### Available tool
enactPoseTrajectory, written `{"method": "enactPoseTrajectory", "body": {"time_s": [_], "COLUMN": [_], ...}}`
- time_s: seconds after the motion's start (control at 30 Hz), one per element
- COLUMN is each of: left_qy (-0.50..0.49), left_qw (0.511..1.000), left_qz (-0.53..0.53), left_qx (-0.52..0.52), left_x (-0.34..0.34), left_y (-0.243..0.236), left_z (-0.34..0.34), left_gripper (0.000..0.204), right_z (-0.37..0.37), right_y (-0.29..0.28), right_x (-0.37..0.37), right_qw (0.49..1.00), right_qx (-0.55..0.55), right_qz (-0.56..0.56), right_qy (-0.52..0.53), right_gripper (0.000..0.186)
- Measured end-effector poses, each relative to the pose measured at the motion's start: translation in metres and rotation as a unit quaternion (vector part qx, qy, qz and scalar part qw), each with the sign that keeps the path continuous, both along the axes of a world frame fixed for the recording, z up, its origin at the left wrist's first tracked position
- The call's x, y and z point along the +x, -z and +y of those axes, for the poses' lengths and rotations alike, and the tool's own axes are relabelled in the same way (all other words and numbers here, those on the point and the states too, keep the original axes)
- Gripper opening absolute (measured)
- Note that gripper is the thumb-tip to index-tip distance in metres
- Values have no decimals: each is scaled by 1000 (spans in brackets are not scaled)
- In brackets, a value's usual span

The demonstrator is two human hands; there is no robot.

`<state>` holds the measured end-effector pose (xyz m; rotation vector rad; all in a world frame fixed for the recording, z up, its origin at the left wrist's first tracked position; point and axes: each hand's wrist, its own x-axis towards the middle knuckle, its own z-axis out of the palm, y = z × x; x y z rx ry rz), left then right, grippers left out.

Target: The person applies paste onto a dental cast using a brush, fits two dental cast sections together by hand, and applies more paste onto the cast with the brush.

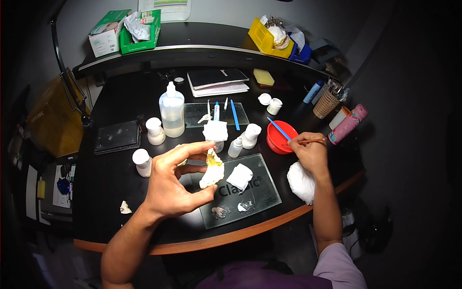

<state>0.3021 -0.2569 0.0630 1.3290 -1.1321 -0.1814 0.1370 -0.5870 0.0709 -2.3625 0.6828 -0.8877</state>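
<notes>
My left hand point(169, 183) is raised over the desk, its thumb and fingers closed on a ragged, pale yellow-and-white plaster cast piece point(212, 172). At the red bowl point(280, 137), my right hand point(312, 158) pinches a thin brown-handled tool point(315, 140), perhaps a brush; its tip is hard to make out by the bowl's rim. A blue stick point(277, 127) leans on that bowl. Below the cast lies a glass slab point(264, 192) bearing a folded white tissue point(239, 177) and smears of white and pinkish paste point(219, 212).
Beside my right forearm sits a white wadded bundle point(301, 183). Behind my hands stand a clear squeeze bottle point(172, 111), white jars point(154, 131) and a small dropper bottle point(235, 147). A pink flask point(348, 124) and a tool-filled woven cup point(326, 104) stand at the right.
</notes>
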Motion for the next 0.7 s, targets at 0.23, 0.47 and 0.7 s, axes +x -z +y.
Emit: {"method": "enactPoseTrajectory", "body": {"time_s": [0.23,0.47,0.7], "left_qy": [33,101,141], "left_qw": [996,982,965], "left_qz": [76,157,221], "left_qx": [-16,-10,-28], "left_x": [-3,-1,-2], "left_y": [-2,0,-1], "left_z": [2,1,0], "left_gripper": [66,75,77], "right_z": [10,14,19], "right_y": [-15,11,3], "right_x": [-63,-137,-136], "right_qw": [984,980,966], "right_qx": [76,167,205], "right_qz": [-125,-96,-149], "right_qy": [-97,-38,-50], "right_gripper": [6,5,9]}}
